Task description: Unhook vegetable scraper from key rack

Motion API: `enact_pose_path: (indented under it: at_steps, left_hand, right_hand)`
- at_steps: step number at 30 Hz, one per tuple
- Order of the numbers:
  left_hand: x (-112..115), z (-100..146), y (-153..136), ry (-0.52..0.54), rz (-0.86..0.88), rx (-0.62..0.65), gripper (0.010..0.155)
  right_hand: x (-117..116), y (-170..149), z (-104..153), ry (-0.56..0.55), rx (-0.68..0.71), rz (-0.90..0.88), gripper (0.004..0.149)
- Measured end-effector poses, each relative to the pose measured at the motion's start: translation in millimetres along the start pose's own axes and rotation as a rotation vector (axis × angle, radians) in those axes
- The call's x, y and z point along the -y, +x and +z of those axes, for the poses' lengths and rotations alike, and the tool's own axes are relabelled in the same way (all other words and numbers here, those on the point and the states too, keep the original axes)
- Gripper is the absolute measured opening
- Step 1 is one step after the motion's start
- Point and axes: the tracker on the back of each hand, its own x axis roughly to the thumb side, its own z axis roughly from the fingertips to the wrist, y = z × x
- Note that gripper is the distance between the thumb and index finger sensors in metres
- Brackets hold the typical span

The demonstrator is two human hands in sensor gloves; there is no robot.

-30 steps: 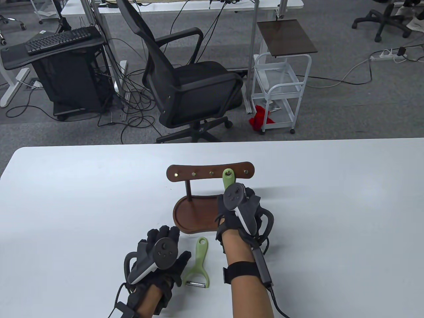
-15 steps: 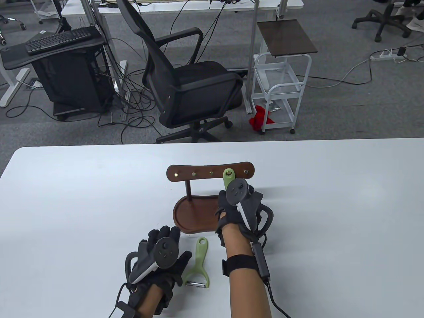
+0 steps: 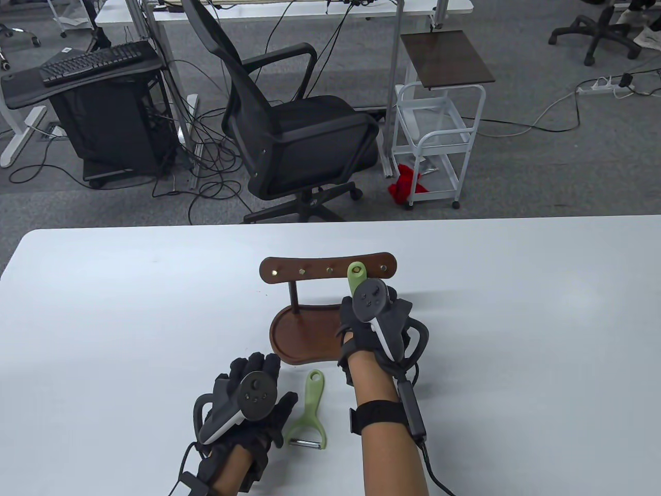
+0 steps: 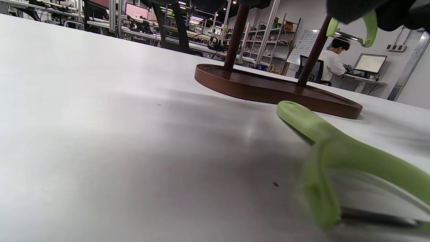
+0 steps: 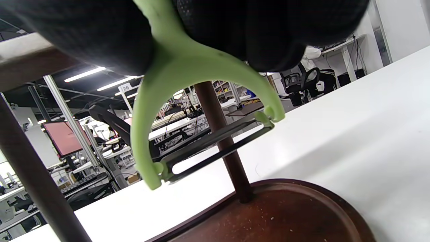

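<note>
A brown wooden key rack point(image 3: 327, 268) stands mid-table on its tray base point(image 3: 302, 336). A green vegetable scraper point(image 3: 356, 277) hangs by its loop from a hook near the bar's right end. My right hand point(image 3: 364, 312) grips its handle just below the bar. In the right wrist view my gloved fingers point(image 5: 100, 37) wrap the handle, and the scraper's forked head and blade point(image 5: 188, 101) hang above the tray point(image 5: 285, 215). My left hand point(image 3: 253, 380) rests flat and empty on the table, beside a second green scraper point(image 3: 309, 411).
The second scraper lies flat in front of the tray, blade end toward me; it also shows in the left wrist view point(image 4: 336, 158), with the rack base point(image 4: 275, 89) behind it. An office chair point(image 3: 294, 129) and a white cart point(image 3: 439, 139) stand beyond the table's far edge.
My right hand has shifted slightly up and toward the rack bar while gripping the handle. The scraper's loop remains on the hook. My left hand has not moved.
</note>
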Motion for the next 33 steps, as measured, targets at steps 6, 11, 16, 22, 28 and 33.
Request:
enact_pose_path:
  at_steps: [6,11,16,22,28,33]
  left_hand:
    - [-0.1,1.1,-0.8,-0.001,0.005,-0.003,0.079]
    - [0.2,2.2,-0.8,-0.005,0.005,-0.003,0.079]
    - [0.7,2.7,-1.0,-0.009,0.006,-0.004,0.078]
    - [0.8,3.2,-0.3,-0.013,0.002,-0.003,0.078]
    - [1.8,2.7,0.0,-0.014,-0.004,-0.003,0.077]
    - [2.0,3.2,-0.2,-0.017,-0.008,-0.009,0.077]
  right_hand:
    - [5.8,-2.4,8.0,-0.024,0.045,-0.002,0.053]
    - [6.6,-7.1,18.6,-0.036,0.132,0.002,0.053]
    - [9.7,-14.3,27.6,-0.047,0.204,0.026,0.053]
    - [13.2,-25.2,42.9,-0.064,0.280,-0.008,0.053]
    - [15.0,-30.1,57.7,-0.065,0.340,-0.031,0.053]
    - [21.1,-31.8,68.5,-0.101,0.416,-0.090,0.052]
